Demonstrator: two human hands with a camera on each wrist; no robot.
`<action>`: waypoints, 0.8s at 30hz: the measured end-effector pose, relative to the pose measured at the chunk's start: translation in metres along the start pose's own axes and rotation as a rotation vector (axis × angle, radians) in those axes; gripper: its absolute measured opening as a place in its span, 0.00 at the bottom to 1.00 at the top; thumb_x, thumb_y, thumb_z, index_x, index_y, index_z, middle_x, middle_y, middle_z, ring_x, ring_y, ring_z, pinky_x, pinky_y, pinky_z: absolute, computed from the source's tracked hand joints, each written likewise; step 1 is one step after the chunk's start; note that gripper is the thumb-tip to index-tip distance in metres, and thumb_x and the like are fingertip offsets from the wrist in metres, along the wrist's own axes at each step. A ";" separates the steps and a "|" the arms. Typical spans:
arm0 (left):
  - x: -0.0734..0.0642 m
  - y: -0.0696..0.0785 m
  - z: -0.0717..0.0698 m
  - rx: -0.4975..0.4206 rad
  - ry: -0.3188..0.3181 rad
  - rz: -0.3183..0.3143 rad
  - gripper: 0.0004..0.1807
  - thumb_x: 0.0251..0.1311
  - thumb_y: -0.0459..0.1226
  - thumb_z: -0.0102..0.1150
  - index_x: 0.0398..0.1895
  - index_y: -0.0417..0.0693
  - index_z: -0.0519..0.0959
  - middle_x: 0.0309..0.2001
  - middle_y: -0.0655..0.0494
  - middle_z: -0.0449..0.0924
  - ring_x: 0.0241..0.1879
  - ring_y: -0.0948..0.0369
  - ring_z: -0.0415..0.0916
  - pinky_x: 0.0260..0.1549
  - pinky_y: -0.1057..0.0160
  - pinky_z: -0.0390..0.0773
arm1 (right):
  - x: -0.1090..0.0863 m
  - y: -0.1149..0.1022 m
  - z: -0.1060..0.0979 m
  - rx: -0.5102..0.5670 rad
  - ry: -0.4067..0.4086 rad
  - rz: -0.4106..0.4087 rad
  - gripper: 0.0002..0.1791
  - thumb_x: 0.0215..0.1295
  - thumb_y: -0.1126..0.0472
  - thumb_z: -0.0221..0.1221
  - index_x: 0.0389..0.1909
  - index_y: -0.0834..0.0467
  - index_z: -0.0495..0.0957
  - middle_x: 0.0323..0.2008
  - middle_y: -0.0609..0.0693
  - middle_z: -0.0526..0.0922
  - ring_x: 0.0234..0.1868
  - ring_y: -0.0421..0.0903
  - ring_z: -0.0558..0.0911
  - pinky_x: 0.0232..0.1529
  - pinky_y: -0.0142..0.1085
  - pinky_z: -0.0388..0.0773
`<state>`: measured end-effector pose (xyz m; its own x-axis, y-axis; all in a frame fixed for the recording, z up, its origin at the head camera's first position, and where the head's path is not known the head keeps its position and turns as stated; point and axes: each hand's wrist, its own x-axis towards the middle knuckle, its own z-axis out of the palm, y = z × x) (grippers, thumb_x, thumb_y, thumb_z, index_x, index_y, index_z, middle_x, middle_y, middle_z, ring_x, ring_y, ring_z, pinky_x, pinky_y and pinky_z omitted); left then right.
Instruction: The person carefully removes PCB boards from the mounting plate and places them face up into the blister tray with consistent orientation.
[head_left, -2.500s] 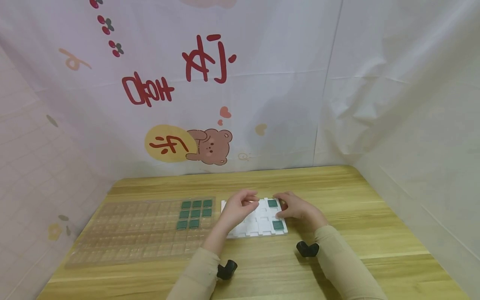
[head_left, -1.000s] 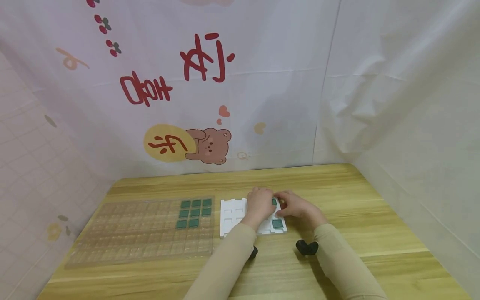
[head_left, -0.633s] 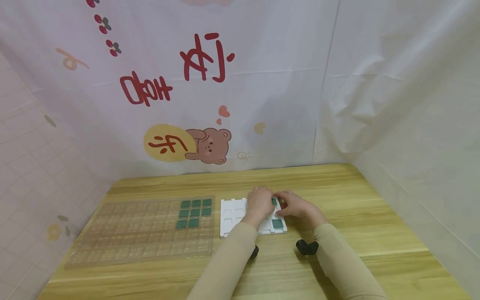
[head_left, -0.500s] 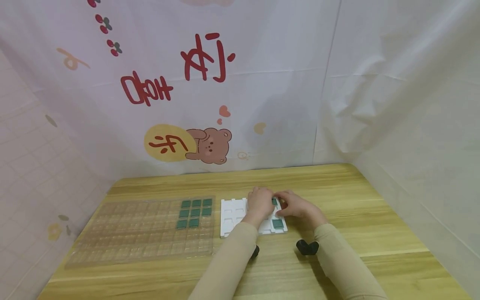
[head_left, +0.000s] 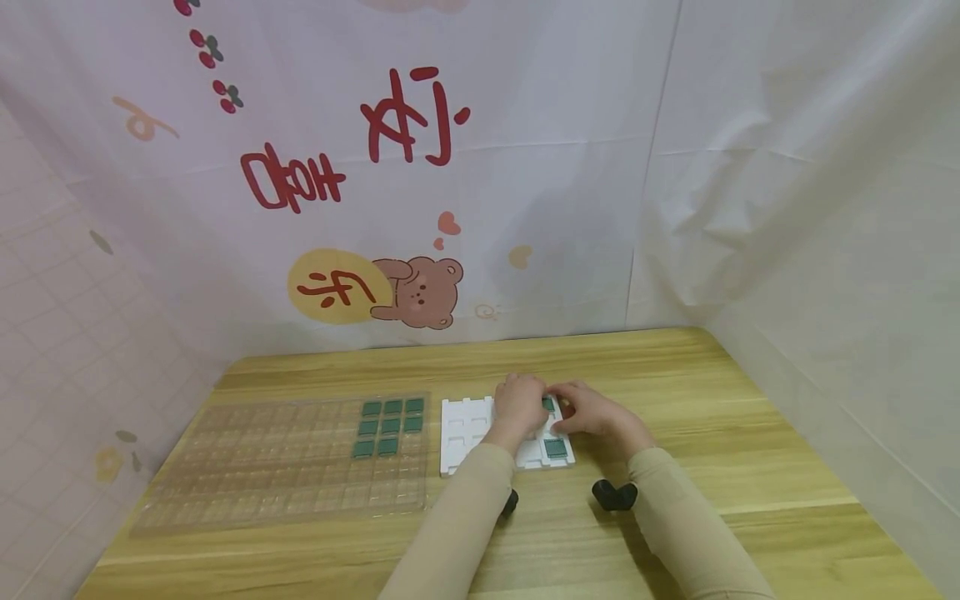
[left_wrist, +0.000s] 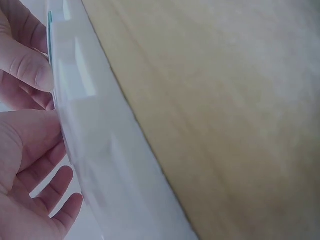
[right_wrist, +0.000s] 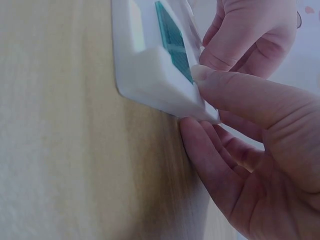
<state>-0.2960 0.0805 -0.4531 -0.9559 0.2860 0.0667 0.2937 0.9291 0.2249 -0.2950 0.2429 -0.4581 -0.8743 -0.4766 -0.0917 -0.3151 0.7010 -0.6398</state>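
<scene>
A white slotted tray (head_left: 459, 454) lies right of centre, with a green square chip (head_left: 555, 448) in its near right corner and another green chip (head_left: 548, 403) at the far right, partly covered. My right hand (head_left: 596, 412) grips the tray's right edge; in the right wrist view its thumb (right_wrist: 220, 82) presses the top beside a green chip (right_wrist: 172, 42), index finger against the side. Over the tray's right half is my left hand (head_left: 519, 408), fingertips down at its surface. In the left wrist view my left hand (left_wrist: 30, 160) touches the tray; what its fingertips hold is hidden.
A long clear compartment tray (head_left: 300, 467) lies to the left, with several green chips (head_left: 390, 425) at its far right end. The wooden table (head_left: 600, 550) ends at a printed cloth (head_left: 540, 208) behind. Both wrists carry black mounts (head_left: 615, 495).
Between 2.5 and 1.0 seconds ago my left hand moves right and lowers onto the white tray, covering part of it. It stays there since. My right hand holds its place at the tray's edge.
</scene>
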 end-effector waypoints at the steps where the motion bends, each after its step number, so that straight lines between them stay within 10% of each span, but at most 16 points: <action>1: 0.000 0.000 0.000 0.000 0.000 0.002 0.12 0.54 0.43 0.71 0.43 0.56 0.85 0.44 0.60 0.82 0.46 0.57 0.71 0.45 0.56 0.73 | 0.000 0.000 0.000 -0.002 0.000 0.000 0.37 0.56 0.62 0.70 0.66 0.65 0.69 0.56 0.62 0.69 0.46 0.51 0.73 0.49 0.46 0.74; 24: 0.000 -0.003 -0.008 -0.069 -0.020 0.013 0.12 0.50 0.44 0.75 0.38 0.55 0.87 0.36 0.65 0.82 0.41 0.59 0.68 0.44 0.59 0.70 | 0.000 0.001 0.001 0.006 -0.004 0.014 0.36 0.57 0.62 0.70 0.66 0.65 0.69 0.56 0.62 0.70 0.46 0.52 0.72 0.49 0.46 0.73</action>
<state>-0.2968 0.0754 -0.4461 -0.9517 0.3028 0.0509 0.3042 0.9071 0.2910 -0.2952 0.2432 -0.4595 -0.8773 -0.4685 -0.1039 -0.3002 0.7046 -0.6429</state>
